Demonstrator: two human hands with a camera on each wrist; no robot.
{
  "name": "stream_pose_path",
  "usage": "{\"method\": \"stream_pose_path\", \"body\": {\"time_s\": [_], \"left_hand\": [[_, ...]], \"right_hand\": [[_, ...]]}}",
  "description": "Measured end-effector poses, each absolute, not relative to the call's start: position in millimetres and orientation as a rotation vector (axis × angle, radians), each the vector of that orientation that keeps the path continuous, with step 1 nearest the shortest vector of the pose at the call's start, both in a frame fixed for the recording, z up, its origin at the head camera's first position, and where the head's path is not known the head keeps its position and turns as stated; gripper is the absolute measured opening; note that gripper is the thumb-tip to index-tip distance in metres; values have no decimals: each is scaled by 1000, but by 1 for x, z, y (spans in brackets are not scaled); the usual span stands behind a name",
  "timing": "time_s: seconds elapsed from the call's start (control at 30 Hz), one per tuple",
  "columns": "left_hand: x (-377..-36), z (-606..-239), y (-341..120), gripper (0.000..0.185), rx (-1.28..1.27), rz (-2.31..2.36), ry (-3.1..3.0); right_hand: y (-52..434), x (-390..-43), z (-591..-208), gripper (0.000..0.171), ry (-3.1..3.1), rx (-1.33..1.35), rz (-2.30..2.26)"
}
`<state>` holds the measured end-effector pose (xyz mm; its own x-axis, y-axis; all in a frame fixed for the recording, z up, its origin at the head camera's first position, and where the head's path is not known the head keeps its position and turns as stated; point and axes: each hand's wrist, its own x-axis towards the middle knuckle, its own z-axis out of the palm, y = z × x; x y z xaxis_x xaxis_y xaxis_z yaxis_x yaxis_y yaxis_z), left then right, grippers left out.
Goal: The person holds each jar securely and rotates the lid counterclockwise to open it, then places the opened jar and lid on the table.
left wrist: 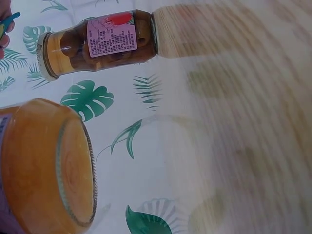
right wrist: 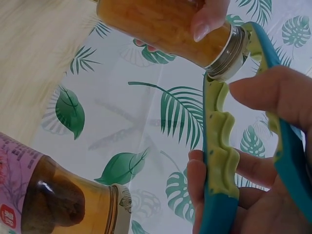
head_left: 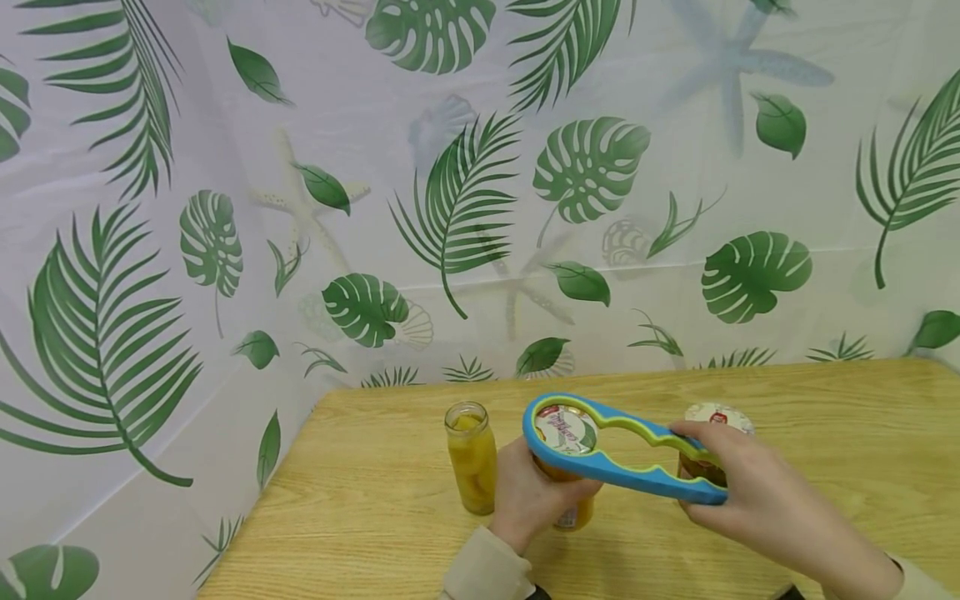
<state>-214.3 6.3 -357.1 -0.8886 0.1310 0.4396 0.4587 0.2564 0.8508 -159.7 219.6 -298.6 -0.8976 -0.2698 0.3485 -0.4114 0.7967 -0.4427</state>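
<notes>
The right hand [head_left: 750,492] curls its fingers [right wrist: 214,180] round the blue-and-green plastic jar opener [head_left: 622,454], whose big loop sits over the printed metal lid [head_left: 566,429]. The left hand [head_left: 525,496] wraps the yellow-fruit glass jar [right wrist: 165,24] near the middle of the wooden table [head_left: 825,417]. A hard twist could slip the loop — or knock the dark-filled lidded jar [head_left: 708,442] just behind, or the open narrow jar [head_left: 471,457] beside the left hand. Open room lies rightward.
</notes>
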Motion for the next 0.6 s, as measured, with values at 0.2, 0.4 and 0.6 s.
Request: {"method": "stream_pose_path", "body": {"time_s": [0.2, 0.4, 0.6], "left_hand": [[-213, -357, 7, 48, -512, -1644, -2276], [-213, -357, 8, 49, -498, -1635, -2287], [-213, -357, 8, 48, -477, -1613, -2319]], "right_hand": [[218, -159, -300, 63, -2724, 498, 692], [217, -159, -300, 61, -2708, 510, 657], [218, -160, -300, 60, -2688, 528, 628]]}}
